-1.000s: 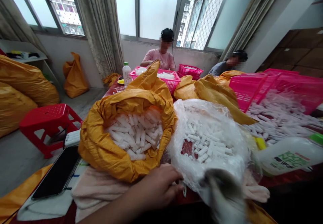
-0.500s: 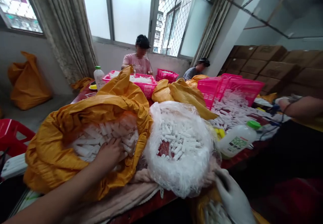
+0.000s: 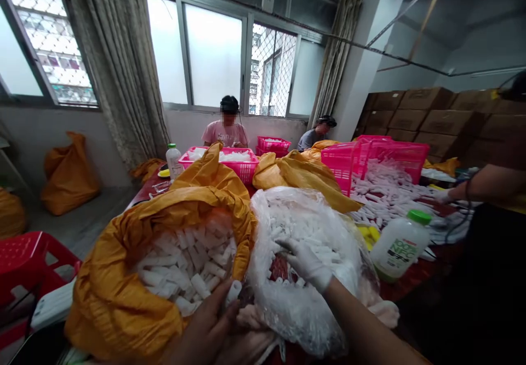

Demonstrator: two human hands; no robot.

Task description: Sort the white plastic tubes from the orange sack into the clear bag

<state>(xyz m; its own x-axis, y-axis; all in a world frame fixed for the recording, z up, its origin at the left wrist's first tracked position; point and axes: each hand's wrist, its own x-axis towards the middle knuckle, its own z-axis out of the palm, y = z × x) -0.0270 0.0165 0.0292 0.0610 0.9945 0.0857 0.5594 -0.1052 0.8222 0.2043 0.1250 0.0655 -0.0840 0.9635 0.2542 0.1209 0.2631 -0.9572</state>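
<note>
My left hand (image 3: 211, 321) is bare and closed round a short white plastic tube (image 3: 234, 291) at the near edge of the orange sack (image 3: 117, 277). The tube's round end sticks up past my fingers. In the sack lie many similar white tubes (image 3: 193, 261). My right hand (image 3: 306, 263), in a whitish glove with dark fingertips, reaches into the clear plastic bag (image 3: 312, 310). Its fingers stretch out apart over small white cylindrical pieces (image 3: 324, 239), just above or touching them. A pinkish cloth (image 3: 250, 335) lies below my left hand.
A green-capped bottle (image 3: 400, 244) stands right of the plastic bag. Pink baskets (image 3: 337, 162) and a heap of white pieces (image 3: 382, 189) lie beyond. Two people sit across the table; another person (image 3: 493, 189) stands at right. A red stool (image 3: 33, 261) is at left.
My left hand has come out of the orange sack towards me with a white tube. My right hand has risen from beside the lower sack into the plastic bag. The view has tilted up.
</note>
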